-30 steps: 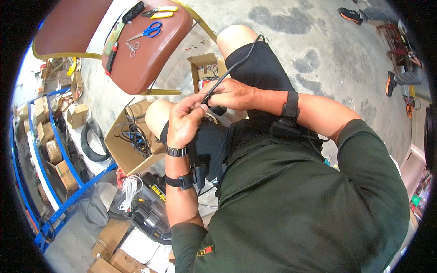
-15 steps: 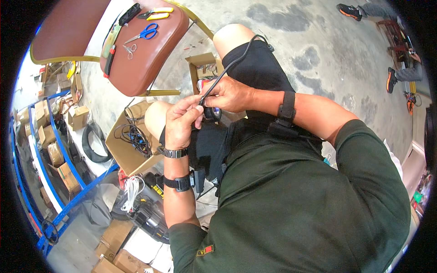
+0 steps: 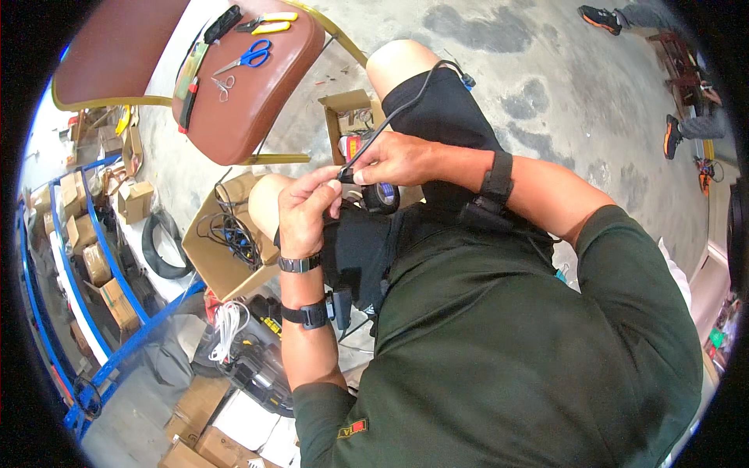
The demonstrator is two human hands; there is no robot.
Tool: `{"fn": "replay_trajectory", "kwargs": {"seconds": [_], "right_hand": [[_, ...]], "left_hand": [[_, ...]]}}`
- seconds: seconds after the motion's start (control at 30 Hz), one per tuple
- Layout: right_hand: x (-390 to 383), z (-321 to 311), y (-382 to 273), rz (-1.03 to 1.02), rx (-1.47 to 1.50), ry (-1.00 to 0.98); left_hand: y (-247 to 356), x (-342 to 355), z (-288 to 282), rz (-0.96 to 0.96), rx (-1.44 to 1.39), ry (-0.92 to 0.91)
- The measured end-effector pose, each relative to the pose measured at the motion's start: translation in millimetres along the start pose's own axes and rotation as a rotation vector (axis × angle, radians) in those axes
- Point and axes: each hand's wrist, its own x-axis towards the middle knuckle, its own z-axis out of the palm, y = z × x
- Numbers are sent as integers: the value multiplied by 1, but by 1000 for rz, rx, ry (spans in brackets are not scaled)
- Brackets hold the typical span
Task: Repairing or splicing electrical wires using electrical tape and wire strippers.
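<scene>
A black cable [image 3: 407, 101] arches across my right thigh, its connector end [image 3: 467, 80] lying beyond the knee. Thumb and fingers of my left hand [image 3: 304, 214] pinch the cable's near end. Close beside it, my right hand [image 3: 399, 158] is closed on the same cable, thumb pressed down. Just under the right thumb hangs a roll of black tape [image 3: 382, 197], its blue-and-white core partly showing. Whether a strip runs from the roll onto the cable is too small to make out. The right fingertips are partly hidden.
A brown chair seat [image 3: 269, 93] holds blue-handled scissors [image 3: 254, 54], yellow-handled pliers [image 3: 269, 23], small scissors and a red-black cutter [image 3: 187, 106]. An open carton of cables [image 3: 211, 265] stands left of my knee, a smaller carton [image 3: 347, 105] ahead. Blue shelving [image 3: 117, 269] lines the left.
My right hand has shifted slightly right, away from the left fingertips. The tape roll has swung right and down, and more of it shows. The left hand stays almost in place.
</scene>
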Motion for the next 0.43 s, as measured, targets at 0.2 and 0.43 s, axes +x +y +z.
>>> {"fn": "replay_trajectory", "kwargs": {"seconds": [0.2, 0.43], "right_hand": [[-18, 3, -8, 187, 181, -101], [-27, 12, -10, 240, 536, -120]], "left_hand": [[-1, 1, 1, 41, -2, 24], [-7, 1, 0, 96, 148, 15]]}}
